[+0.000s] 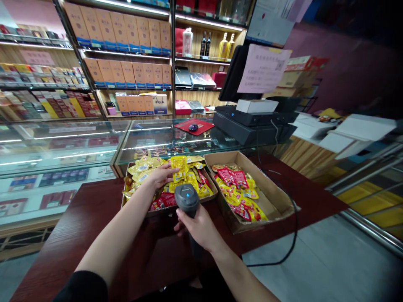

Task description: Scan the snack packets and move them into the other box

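My left hand (162,176) reaches over a cardboard box (209,188) full of yellow and red snack packets, its fingers against an upright yellow snack packet (179,167). I cannot tell whether they grip it. My right hand (198,224) is closed around the handle of a dark grey handheld barcode scanner (187,200), whose head faces the packets. A second cardboard box (267,186) stands to the right, holding red and yellow snack packets (234,188). The scanner hides part of the first box's front.
Both boxes sit on a dark red wooden counter (78,218). A black cable (296,226) loops down its right side. Behind stand a glass display case (63,155), a black till (252,130) and a monitor (234,75). Shelves (126,71) of boxes and bottles line the back.
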Motion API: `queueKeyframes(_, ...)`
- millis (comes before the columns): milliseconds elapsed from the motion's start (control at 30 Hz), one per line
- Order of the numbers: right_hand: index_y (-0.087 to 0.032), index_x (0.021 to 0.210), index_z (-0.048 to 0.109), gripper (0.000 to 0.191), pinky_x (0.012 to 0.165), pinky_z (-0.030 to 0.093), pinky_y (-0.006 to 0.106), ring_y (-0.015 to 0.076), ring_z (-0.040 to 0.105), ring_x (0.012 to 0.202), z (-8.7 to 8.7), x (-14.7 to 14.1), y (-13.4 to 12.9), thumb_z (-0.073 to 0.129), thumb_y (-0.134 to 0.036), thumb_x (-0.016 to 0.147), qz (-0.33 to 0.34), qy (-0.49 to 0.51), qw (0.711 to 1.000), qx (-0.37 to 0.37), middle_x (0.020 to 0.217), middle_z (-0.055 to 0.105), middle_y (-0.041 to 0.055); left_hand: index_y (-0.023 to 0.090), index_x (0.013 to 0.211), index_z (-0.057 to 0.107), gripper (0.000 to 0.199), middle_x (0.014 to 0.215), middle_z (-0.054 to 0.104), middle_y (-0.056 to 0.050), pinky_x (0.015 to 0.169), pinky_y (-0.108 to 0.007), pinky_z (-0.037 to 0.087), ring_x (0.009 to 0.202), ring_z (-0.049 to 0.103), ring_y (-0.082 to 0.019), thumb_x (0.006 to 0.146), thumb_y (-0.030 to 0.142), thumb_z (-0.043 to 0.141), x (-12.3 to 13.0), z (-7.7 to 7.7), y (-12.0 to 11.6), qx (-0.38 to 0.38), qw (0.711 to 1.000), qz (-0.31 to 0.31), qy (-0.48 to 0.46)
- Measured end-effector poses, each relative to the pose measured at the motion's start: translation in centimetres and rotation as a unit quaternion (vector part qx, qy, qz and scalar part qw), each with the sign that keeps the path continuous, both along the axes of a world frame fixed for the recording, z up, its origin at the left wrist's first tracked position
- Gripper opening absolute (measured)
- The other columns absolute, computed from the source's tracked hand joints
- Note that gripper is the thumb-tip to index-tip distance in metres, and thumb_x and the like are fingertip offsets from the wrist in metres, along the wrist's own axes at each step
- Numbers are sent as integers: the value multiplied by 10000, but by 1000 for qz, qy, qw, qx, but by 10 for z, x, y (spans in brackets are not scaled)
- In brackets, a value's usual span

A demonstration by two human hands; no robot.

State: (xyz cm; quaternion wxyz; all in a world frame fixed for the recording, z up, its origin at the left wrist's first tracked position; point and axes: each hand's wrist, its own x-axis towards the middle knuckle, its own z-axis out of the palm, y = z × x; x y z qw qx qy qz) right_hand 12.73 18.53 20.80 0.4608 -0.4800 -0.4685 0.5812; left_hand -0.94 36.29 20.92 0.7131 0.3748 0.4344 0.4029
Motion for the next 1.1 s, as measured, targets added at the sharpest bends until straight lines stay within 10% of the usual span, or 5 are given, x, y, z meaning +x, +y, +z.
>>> queueKeyframes(433, -149, 852, 545, 325, 464, 546, 281, 196, 671, 632, 2, 4, 1, 674, -413, 713, -20, 38, 999, -5, 759, 625, 31, 128, 902, 638, 356, 845, 709, -79, 595, -235, 551, 682, 679, -157, 591, 117, 811, 1, 3, -1, -14, 1000, -1, -6)
queueKeyframes(600, -161, 889, 643, 245, 770, 545, 293, 194, 639, 911, 19, 30, 38, 697, -230, 661, -100, 71, 992, 36, 899, 680, 41, 153, 841, 593, 371, 823, 690, -20, 537, -173, 526, 628, 645, -95, 562, 154, 838, 0, 7, -3, 19, 1000, -13, -11)
queueKeyframes(767, -146, 861, 671, 255, 727, 537, 249, 157, 647, 811, 54, 60, 90, 626, -94, 616, -102, 130, 985, -50, 833, 690, 40, 150, 929, 629, 407, 914, 702, -62, 636, -241, 566, 736, 677, -149, 577, 176, 832, 9, 27, -12, 43, 997, -67, -3)
queueKeyframes(1100, -133, 808, 604, 168, 674, 573, 294, 126, 629, 606, 75, 148, 106, 523, -36, 697, -94, 157, 972, -149, 641, 624, 18, 130, 923, 625, 333, 863, 708, -92, 605, -279, 569, 689, 681, -180, 635, 163, 790, 109, 49, -7, 27, 990, -121, 68)
